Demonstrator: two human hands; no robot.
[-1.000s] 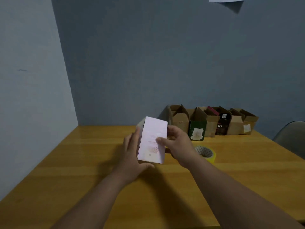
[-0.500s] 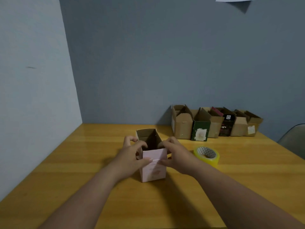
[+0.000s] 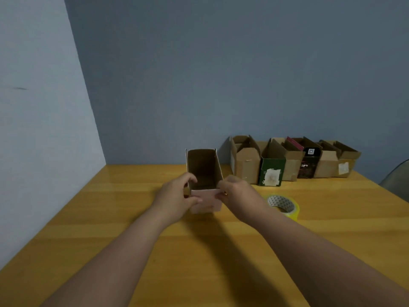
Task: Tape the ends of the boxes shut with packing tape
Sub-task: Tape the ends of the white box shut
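Since half a second ago, little changed: pink box [image 3: 205,203] still upright on the bench [image 3: 132,218], open top, brown inside, nothing seen within. Gripped at its near rim by left hand [image 3: 177,199] and right hand [image 3: 238,196], fingers curled. Tape roll [image 3: 284,206] just right. Far right, open boxes [image 3: 294,160]; labels unreadable.

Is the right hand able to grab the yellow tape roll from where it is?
Probably yes. The tape roll lies flat on the table just right of the right hand, nothing between. But that hand grips the pink box, so it must let go first.
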